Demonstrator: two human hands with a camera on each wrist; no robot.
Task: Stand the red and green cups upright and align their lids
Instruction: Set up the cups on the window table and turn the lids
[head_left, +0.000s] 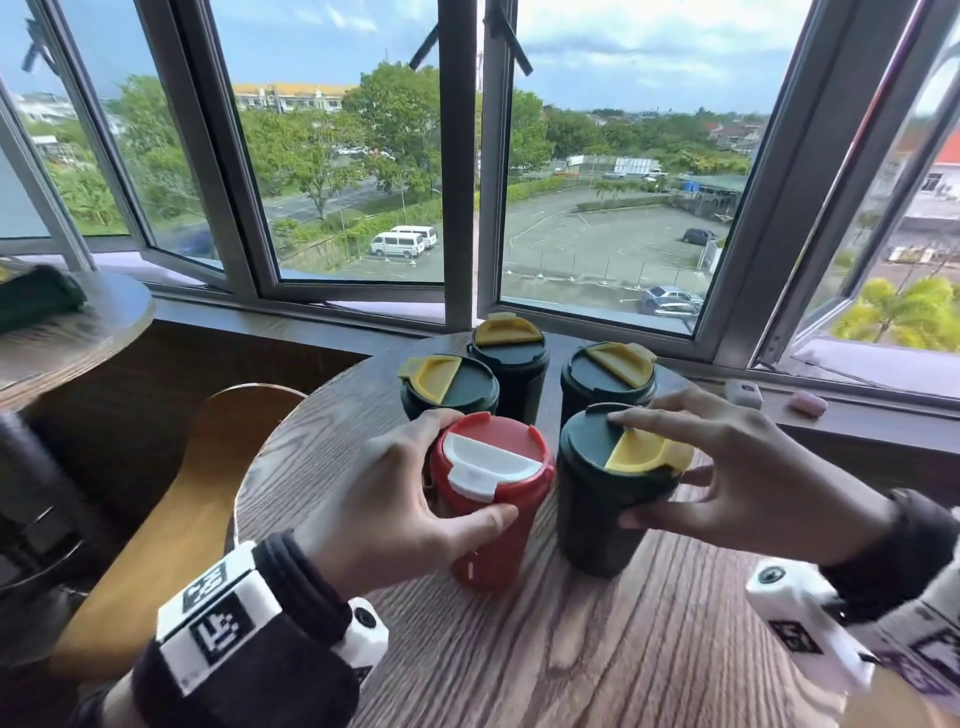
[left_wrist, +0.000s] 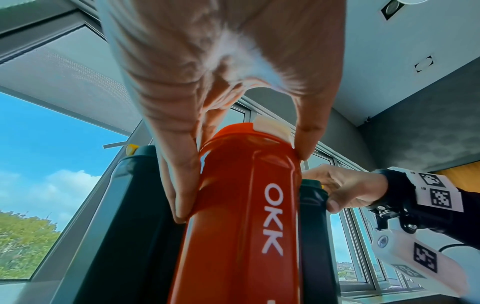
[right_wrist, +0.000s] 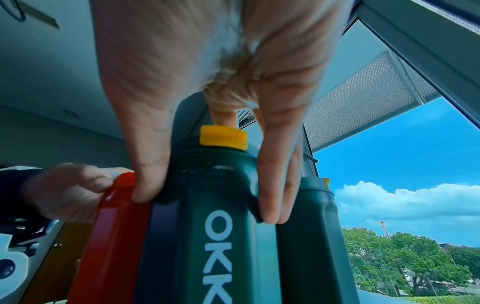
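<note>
The red cup (head_left: 488, 561) stands upright on the round wooden table (head_left: 571, 649), its white lid flap (head_left: 493, 460) with the tab toward me. My left hand (head_left: 472, 467) grips its lid rim, thumb in front, fingers behind. To its right stands the near green cup (head_left: 602, 525), also upright, its yellow flap (head_left: 644, 452) on the right. My right hand (head_left: 623, 467) grips that lid, index finger on top. In the left wrist view my left hand (left_wrist: 244, 185) clasps the red cup (left_wrist: 241, 246). In the right wrist view my right hand (right_wrist: 207, 207) clasps the green cup (right_wrist: 207, 257).
Three more green cups with yellow flaps stand behind: left (head_left: 449, 387), middle (head_left: 509, 353), right (head_left: 608, 374). A wooden chair (head_left: 197, 493) is left of the table. Open windows and a sill with two small items (head_left: 744, 393) lie beyond. Another table (head_left: 78, 332) is at far left.
</note>
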